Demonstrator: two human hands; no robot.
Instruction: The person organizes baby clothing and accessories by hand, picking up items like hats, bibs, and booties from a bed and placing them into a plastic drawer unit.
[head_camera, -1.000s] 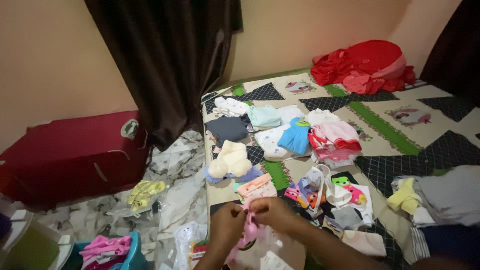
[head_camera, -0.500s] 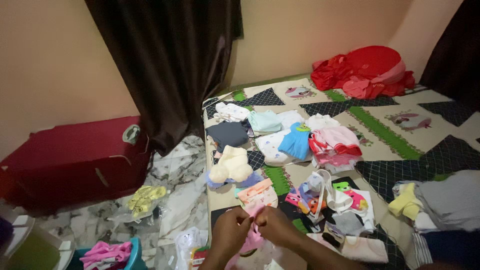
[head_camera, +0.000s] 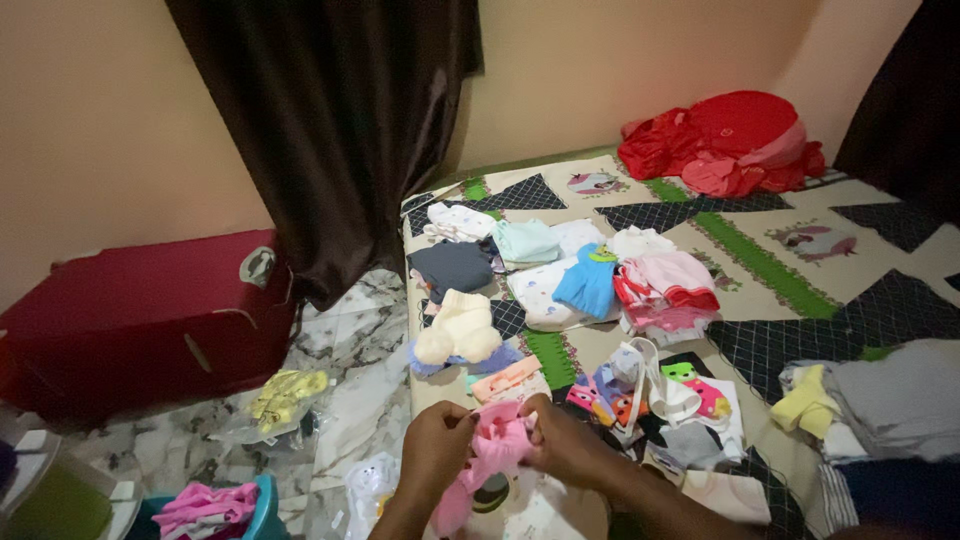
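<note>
Both hands have risen, left hand (head_camera: 437, 452) and right hand (head_camera: 566, 447) bunching soft pink cloth (head_camera: 497, 447).

A small pink fabric garment (head_camera: 492, 455), crumpled and partly hanging down, is held at the frame's lower centre.

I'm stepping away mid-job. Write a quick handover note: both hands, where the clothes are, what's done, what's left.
Left hand and right hand both grip a small pink garment over the near edge of the bed.
Done: folded baby clothes lie in small piles on the patchwork bedcover, such as the blue piece and cream piece.
Left: the pink garment is bunched, not folded; loose mixed items lie beside the hands.
</note>
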